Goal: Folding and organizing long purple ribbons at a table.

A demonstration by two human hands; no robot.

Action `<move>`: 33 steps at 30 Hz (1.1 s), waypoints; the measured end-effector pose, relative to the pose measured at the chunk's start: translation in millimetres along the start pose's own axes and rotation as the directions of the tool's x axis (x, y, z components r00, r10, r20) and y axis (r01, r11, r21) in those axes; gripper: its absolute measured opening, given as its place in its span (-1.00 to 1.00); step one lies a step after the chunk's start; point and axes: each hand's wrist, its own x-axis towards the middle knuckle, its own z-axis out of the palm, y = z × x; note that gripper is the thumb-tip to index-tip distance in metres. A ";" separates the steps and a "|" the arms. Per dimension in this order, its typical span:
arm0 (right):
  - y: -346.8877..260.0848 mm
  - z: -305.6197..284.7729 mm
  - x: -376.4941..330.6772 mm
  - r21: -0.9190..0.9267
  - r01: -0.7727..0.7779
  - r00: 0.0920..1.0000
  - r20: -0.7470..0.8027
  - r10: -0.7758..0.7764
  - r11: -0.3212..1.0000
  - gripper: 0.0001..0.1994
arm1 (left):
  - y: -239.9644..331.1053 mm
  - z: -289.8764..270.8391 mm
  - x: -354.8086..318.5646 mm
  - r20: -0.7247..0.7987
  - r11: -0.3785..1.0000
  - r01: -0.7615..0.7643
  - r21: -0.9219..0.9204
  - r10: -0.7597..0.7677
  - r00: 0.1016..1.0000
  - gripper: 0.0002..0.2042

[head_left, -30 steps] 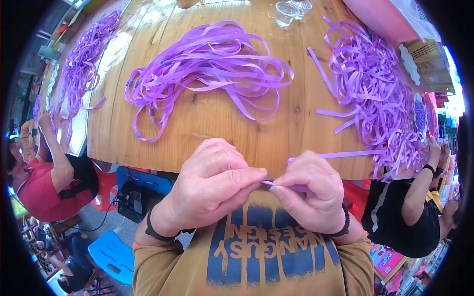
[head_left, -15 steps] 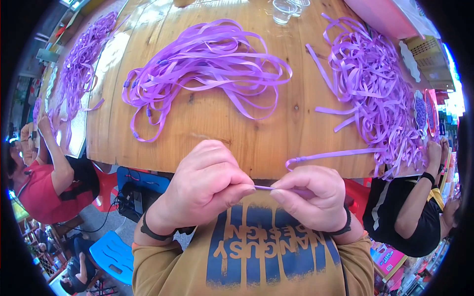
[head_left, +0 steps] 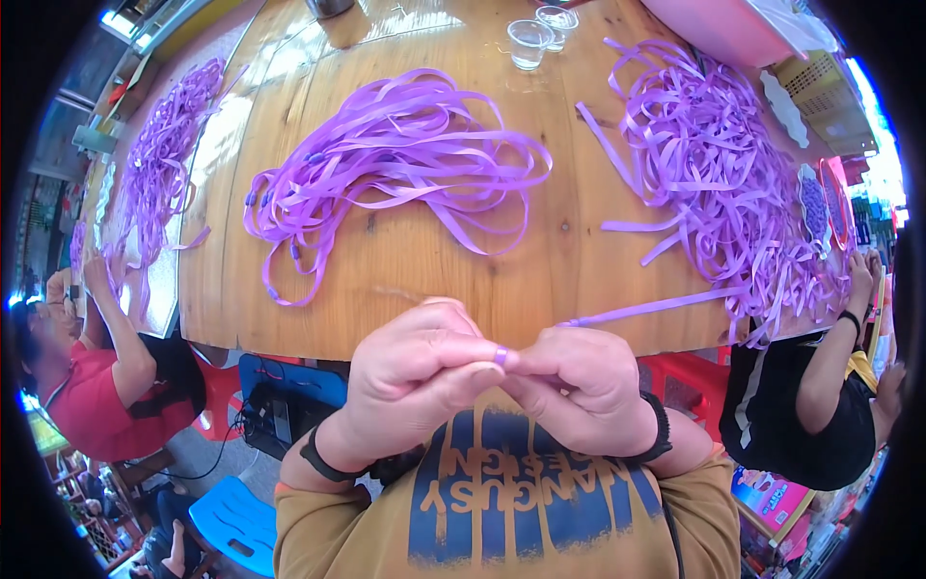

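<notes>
Person at a wooden table, light brown planks (head_left: 463,280), both hands in front of the chest, just off the near edge. Left hand (head_left: 415,365): thumb and index pinching a narrow flat purple ribbon (head_left: 501,356), other fingers curled in. Right hand (head_left: 577,388): thumb and index gripping the same ribbon close beside, fingertips of both hands nearly meeting. Only a short bit of ribbon shows between them; whether it joins the long purple strand (head_left: 666,305) running behind the right hand is hard to tell, fingers cover it. That strand reaches right into a big tangled purple ribbon pile (head_left: 714,174). Looped purple ribbon bundle with darker purple clips (head_left: 415,145) lies mid-table, beyond the hands. Two clear plastic cups (head_left: 529,44) stand farther back. Black wristband (head_left: 328,461) on left wrist, another on right.
</notes>
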 end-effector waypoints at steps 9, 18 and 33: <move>7.1 -11.9 -4.7 -0.226 0.089 0.995 -0.019 -0.096 0.970 -0.82 | 13.4 6.5 10.7 0.115 0.723 -0.158 0.673 0.110 0.987 -0.92; 3.1 -22.4 -7.4 0.079 0.006 0.999 0.048 -0.010 0.997 -0.76 | 9.1 -3.1 16.2 0.366 0.980 0.055 0.193 -0.124 0.922 -0.90; 4.4 -29.3 -13.9 -0.071 0.092 0.996 0.004 -0.092 0.993 -0.78 | 8.9 7.7 20.9 0.340 0.964 0.223 0.146 -0.260 0.904 -0.89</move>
